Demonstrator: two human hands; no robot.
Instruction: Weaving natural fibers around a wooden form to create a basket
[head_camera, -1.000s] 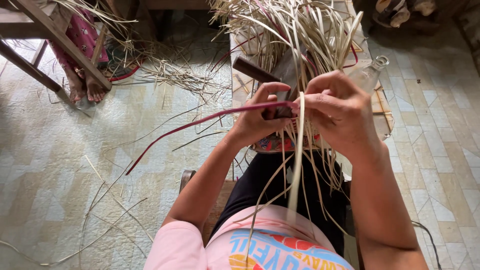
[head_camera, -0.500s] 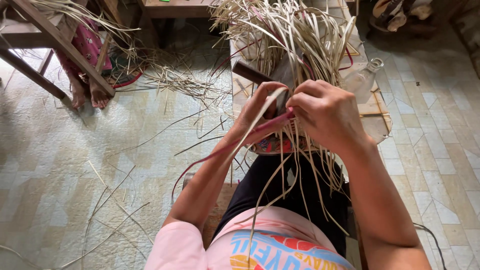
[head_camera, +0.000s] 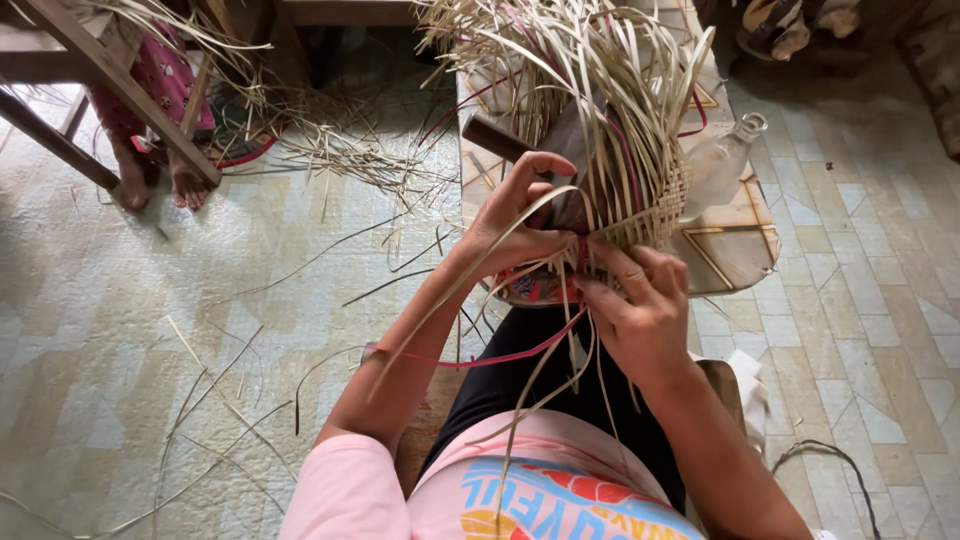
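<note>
A half-woven straw basket (head_camera: 610, 170) with long loose pale strips rests on the low table's edge in front of me. My left hand (head_camera: 520, 215) grips the basket's woven rim and pinches a pale strip. My right hand (head_camera: 640, 300) sits just under the rim, fingers closed on a thin red strip (head_camera: 480, 358) that trails down and left across my lap. Other pale strips hang over my black trousers.
A low wooden table (head_camera: 740, 240) carries a clear glass bottle (head_camera: 725, 165). Loose straw strips (head_camera: 340, 150) litter the floor mat at left. Another person's bare feet (head_camera: 160, 180) stand beside wooden chair legs (head_camera: 110, 90) at top left. A dark cord (head_camera: 830, 460) lies at lower right.
The red strip has been drawn in shorter, from stretching far left to looping across my lap. My right hand dropped below the rim; my left hand moved up onto it.
</note>
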